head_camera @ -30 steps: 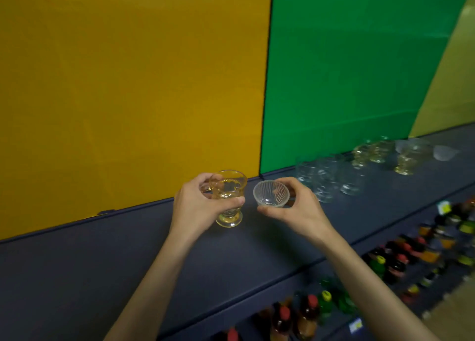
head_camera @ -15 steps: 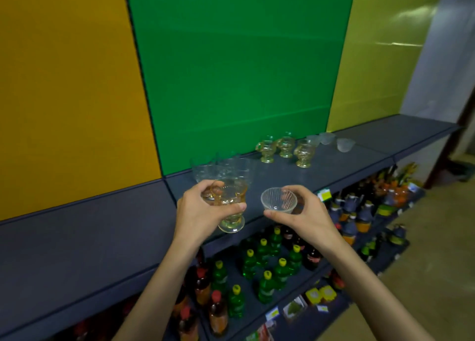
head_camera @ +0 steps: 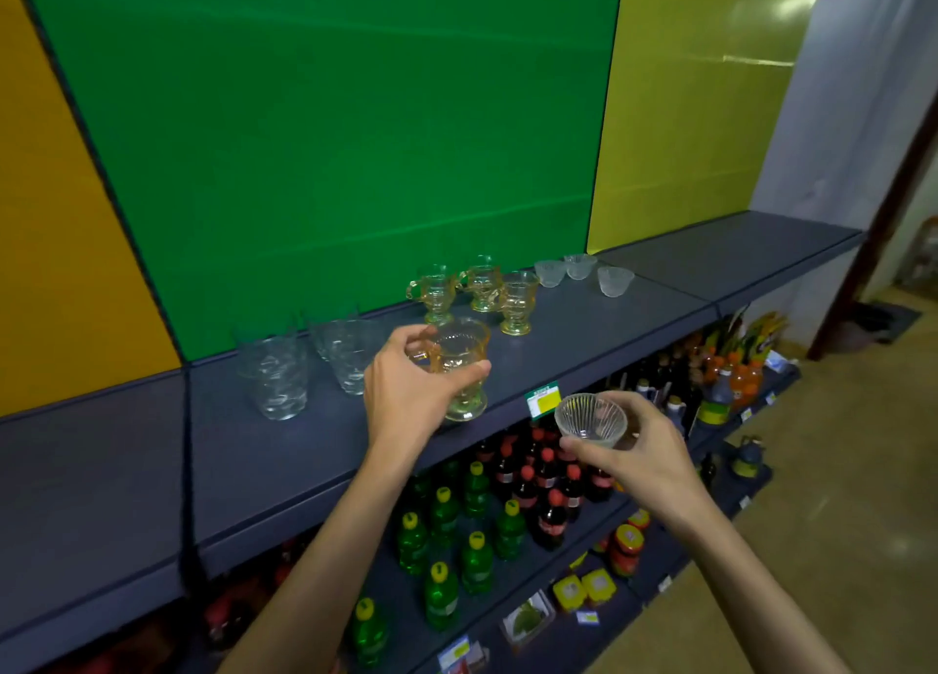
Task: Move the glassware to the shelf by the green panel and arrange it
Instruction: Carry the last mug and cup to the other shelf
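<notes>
My left hand [head_camera: 406, 394] grips an amber footed glass cup [head_camera: 459, 368], held upright just over the front part of the dark shelf [head_camera: 583, 328] below the green panel [head_camera: 330, 140]. My right hand [head_camera: 639, 455] holds a small clear ribbed glass bowl [head_camera: 590, 419] in front of the shelf edge, above the bottles. On the shelf stand three amber cups [head_camera: 482, 290], three small clear bowls [head_camera: 581, 272] to their right, and clear tumblers [head_camera: 304, 363] to the left.
An orange panel [head_camera: 61, 241] lies left of the green one, a yellow-green panel [head_camera: 700, 104] right. Lower shelves carry green bottles [head_camera: 457, 536], dark red-capped bottles [head_camera: 538, 475] and jars [head_camera: 627, 546]. A price tag [head_camera: 543, 401] hangs on the shelf edge. Floor lies at right.
The view has swung right from the orange panel to the green one. Both hands carried the cup and bowl along; the right hand has dropped lower and farther from the left.
</notes>
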{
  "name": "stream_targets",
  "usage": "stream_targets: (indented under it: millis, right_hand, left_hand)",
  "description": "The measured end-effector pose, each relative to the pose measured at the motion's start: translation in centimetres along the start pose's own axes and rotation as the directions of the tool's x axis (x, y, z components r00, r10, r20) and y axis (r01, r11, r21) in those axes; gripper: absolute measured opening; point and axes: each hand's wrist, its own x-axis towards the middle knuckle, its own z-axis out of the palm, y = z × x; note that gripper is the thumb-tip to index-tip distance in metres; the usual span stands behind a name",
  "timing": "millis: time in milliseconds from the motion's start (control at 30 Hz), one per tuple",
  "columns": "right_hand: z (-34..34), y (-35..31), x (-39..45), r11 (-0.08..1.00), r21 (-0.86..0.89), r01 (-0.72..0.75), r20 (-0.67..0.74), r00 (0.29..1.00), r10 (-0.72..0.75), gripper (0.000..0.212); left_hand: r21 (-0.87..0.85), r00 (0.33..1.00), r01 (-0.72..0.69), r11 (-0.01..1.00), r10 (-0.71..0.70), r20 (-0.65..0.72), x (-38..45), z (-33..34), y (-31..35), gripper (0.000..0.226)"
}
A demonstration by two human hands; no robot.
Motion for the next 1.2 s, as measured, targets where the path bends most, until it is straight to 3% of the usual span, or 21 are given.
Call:
stream_targets:
  millis: [167, 500, 933, 1067, 1200]
  right_hand:
    - [-2.3, 3.1, 6.3, 1.000, -0.030, 0.004, 0.022, 1.000, -0.003, 0.060]
    - [-2.1, 5.6, 21.2, 0.995, -0.093, 0.045, 0.072, 0.997, -0.038, 0.074]
    - [0.0, 9.1, 31.4, 0.995, -0.068, 0.070, 0.146, 0.988, -0.059, 0.065]
    - [0.1, 9.8, 34.1, 0.994, -0.041, 0.098, 0.213, 0.973, -0.087, 0.067]
    - [-0.1, 10.4, 36.6, 0.993, -0.038, 0.112, 0.268, 0.959, -0.098, 0.070]
  left_hand:
    - [0.022, 0.997, 0.038, 0.999, -0.036, -0.074, 5.0, 5.6, -1.0, 0.068]
    - [0.054, 0.960, 0.167, 0.985, -0.149, -0.237, 12.6, 11.0, -2.8, 0.063]
    - [0.213, 0.951, 0.253, 0.944, -0.202, -0.236, 14.2, 13.5, -3.5, 0.069]
    - [0.400, 0.973, 0.199, 0.895, -0.133, -0.189, 13.5, 13.6, -2.2, 0.085]
    - [0.652, 0.987, 0.109, 0.751, -0.003, -0.162, 13.0, 13.6, 0.4, 0.093]
